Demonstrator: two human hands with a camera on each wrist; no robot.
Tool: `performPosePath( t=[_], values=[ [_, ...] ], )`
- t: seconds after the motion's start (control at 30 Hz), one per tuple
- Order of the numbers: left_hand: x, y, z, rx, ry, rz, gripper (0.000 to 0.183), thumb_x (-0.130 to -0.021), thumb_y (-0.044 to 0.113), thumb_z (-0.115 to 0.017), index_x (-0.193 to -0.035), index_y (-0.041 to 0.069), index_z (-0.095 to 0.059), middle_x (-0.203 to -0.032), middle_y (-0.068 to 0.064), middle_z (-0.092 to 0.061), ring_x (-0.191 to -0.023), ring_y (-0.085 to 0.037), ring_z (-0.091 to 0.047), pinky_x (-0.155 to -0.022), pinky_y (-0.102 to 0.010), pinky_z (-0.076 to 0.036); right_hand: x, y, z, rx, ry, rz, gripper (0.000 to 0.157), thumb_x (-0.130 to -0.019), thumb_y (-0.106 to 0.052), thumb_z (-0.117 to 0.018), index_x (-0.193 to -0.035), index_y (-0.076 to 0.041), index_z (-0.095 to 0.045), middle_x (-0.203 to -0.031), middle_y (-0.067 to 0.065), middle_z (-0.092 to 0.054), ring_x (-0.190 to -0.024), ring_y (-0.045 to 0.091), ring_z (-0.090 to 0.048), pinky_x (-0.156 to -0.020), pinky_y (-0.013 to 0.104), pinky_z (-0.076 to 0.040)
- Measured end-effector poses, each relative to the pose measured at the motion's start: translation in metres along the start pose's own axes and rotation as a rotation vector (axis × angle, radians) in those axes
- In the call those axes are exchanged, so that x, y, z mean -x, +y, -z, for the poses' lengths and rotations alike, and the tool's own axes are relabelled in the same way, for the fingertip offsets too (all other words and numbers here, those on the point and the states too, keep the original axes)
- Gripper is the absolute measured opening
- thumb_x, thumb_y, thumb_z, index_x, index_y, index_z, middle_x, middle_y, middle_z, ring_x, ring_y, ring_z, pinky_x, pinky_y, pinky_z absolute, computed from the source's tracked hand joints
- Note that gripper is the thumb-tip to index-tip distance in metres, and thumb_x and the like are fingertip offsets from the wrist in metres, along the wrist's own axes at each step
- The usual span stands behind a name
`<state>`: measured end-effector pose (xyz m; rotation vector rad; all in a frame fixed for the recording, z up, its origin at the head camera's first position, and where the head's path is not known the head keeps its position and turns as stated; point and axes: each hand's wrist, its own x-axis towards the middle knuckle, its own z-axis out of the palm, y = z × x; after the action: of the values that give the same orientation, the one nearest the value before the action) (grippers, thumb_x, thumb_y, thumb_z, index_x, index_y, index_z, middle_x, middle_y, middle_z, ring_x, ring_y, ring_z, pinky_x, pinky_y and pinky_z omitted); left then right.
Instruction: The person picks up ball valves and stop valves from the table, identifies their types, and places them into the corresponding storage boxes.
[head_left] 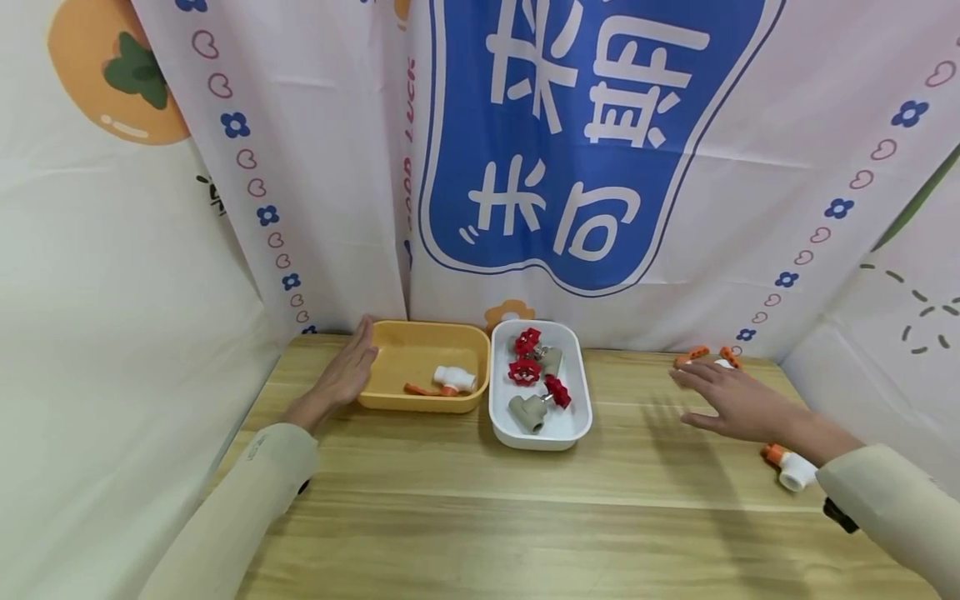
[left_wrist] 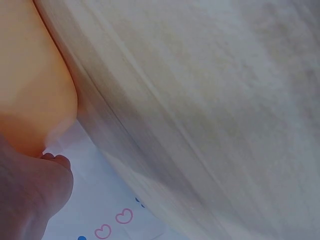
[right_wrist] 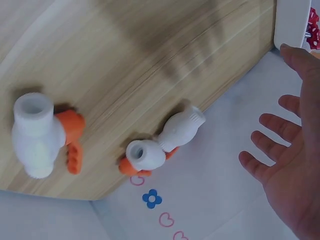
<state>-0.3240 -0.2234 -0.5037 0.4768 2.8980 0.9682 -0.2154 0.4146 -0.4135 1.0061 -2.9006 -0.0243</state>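
- Right wrist view shows three white valves (right_wrist: 35, 137) near the worktop's (right_wrist: 100, 55) back right corner; head view half-hides two
- Right grip (head_left: 738, 402) spread; left grip (head_left: 347, 371) flat against yellow tray (head_left: 412, 360)

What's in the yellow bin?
One white valve with an orange handle lies in the yellow bin, toward its near right side. Whatever is directly under the valve is covered.

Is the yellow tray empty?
Not empty: the head view shows one white-and-orange valve lying inside the yellow tray.
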Motion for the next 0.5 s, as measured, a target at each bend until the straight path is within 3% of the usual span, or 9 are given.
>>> performPosePath(
  t=[0.17, 0.5],
  values=[
    [-0.001, -0.002, -0.001, 0.003, 0.009, -0.001, 0.062, -0.117, 0.028, -0.017, -0.166, 0.002, 0.01, -0.176, -0.009, 0.018, -0.163, -0.037, 0.008, -0.132, -0.056, 0.0, 0.012, 0.009, 0.003, -0.001, -0.015, -0.008, 0.064, -0.094, -0.032, -0.082, -0.145, -0.001, -0.059, -0.143, 0.028, -0.061, -0.129, 0.052, -0.058, -0.1, 0.072, -0.05],
    [0.0, -0.003, -0.001, 0.021, 0.01, 0.005, 0.064, -0.116, 0.037, -0.013, -0.166, 0.004, 0.011, -0.176, -0.008, 0.018, -0.163, -0.036, 0.009, -0.132, -0.053, 0.002, 0.04, 0.024, 0.01, -0.028, -0.166, -0.102, 0.075, -0.094, -0.045, -0.079, -0.149, 0.0, -0.055, -0.147, 0.031, -0.057, -0.132, 0.057, -0.054, -0.101, 0.073, -0.049]
  ],
)
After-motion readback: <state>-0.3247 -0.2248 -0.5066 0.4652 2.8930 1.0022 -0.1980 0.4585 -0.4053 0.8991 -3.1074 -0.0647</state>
